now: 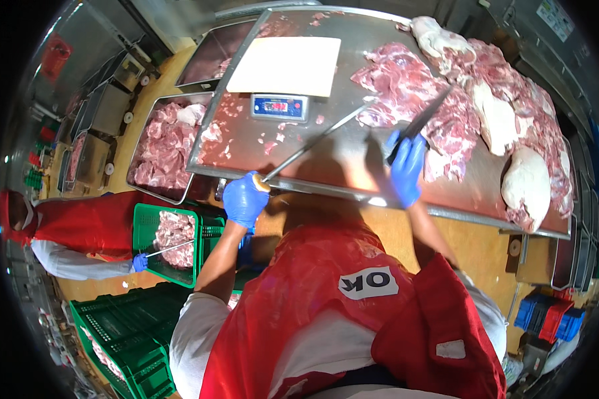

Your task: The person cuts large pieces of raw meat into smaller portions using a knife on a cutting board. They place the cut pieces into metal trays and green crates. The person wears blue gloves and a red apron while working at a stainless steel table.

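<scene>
In blue gloves, both my hands are at the near side of a steel table [339,133]. My left hand [245,201] is closed round the light handle of a sharpening steel [319,139], whose rod slants up and right over the table. A knife [427,114] with a dark handle is gripped in my right hand [407,166], its blade pointing up and right, apart from the rod. Beneath and beyond the knife lie large cuts of raw meat [396,73]. Pale, skin-covered pieces [527,183] lie at the table's right end.
A digital scale [279,107] with a white board [286,63] stands on the table's left half. Beside the table is a steel bin of meat [163,149]. At left, a co-worker in a red apron [86,223] holds a thin rod over a green crate [140,229]. More green crates [123,326] are stacked below.
</scene>
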A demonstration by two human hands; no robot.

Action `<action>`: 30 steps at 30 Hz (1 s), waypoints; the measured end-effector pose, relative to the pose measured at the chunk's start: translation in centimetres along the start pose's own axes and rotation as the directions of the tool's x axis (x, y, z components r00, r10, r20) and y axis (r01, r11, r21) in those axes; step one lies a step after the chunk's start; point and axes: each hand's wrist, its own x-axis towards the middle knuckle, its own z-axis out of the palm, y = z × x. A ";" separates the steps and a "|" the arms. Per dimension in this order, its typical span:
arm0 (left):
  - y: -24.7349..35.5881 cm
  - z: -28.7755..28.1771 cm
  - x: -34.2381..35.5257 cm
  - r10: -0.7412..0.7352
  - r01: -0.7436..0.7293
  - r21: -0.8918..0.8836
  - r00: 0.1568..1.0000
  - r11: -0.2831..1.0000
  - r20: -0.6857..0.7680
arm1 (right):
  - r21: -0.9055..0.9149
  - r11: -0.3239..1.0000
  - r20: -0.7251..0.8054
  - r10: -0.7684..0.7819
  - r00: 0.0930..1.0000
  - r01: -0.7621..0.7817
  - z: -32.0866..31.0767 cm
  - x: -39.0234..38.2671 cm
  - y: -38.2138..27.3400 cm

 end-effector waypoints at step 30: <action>-3.8 -8.2 2.9 -0.066 0.128 -0.310 0.977 0.942 0.202 | 0.018 0.891 0.847 -0.254 0.467 0.453 5.6 -1.3 0.5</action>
